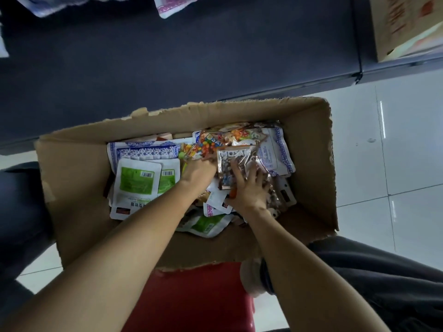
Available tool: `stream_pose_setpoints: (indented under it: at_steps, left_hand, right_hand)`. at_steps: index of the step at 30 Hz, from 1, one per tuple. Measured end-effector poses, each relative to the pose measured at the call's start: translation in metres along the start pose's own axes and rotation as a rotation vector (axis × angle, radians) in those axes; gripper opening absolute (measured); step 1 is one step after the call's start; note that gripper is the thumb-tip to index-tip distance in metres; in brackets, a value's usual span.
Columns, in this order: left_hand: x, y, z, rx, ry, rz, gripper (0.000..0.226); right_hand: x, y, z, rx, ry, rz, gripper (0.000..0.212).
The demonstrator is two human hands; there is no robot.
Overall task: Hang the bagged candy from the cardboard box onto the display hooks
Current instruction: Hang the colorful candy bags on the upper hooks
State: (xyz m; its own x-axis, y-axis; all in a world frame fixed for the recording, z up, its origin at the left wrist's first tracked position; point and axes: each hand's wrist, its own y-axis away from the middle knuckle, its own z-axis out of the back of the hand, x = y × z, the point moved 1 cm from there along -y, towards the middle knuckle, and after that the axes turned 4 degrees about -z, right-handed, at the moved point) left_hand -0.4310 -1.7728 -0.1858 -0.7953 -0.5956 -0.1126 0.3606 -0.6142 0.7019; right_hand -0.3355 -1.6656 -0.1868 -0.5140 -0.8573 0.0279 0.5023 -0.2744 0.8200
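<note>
An open cardboard box (79, 188) stands on the floor below me, full of bagged candy. Both my hands are inside it. My left hand (199, 171) digs under a clear bag of coloured candies (211, 142), its fingers hidden beneath the bags. My right hand (249, 188) lies with spread fingers on a clear bag of brown and white candy (227, 164). White bags with green labels (136, 180) lie at the left. Blue-patterned white bags (143, 152) lie behind them. No display hooks show.
A dark shelf base (167, 56) runs behind the box. Hanging bags (172, 6) show at the top edge. Another carton (405, 27) stands at the top right. A red stool (196, 300) is under me. White floor tiles (395, 152) lie to the right.
</note>
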Motion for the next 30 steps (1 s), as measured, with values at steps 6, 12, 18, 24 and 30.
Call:
stream_pose_setpoints:
  at_steps: [6, 12, 18, 24, 30]
  left_hand:
    - [0.005, 0.019, -0.022, -0.140, 0.980, 0.315, 0.048]
    - [-0.009, 0.003, -0.006, -0.235, 1.053, 0.452, 0.075]
    - [-0.002, 0.008, -0.006, -0.225, 0.963, 0.335, 0.063]
    - [-0.010, 0.032, -0.018, -0.041, 0.979, 0.309, 0.084]
    - [-0.008, 0.057, -0.006, -0.218, 1.077, 0.398, 0.069]
  right_hand:
    - [-0.012, 0.015, -0.009, -0.076, -0.520, 0.110, 0.051]
    - [-0.040, 0.012, 0.006, 0.016, -0.592, -0.060, 0.082]
    - [-0.048, 0.016, 0.009, 0.101, -0.388, -0.220, 0.118]
    - [-0.022, 0.021, -0.015, -0.020, -0.542, -0.333, 0.097]
    - [-0.010, 0.054, -0.003, -0.351, -0.519, -0.345, 0.056]
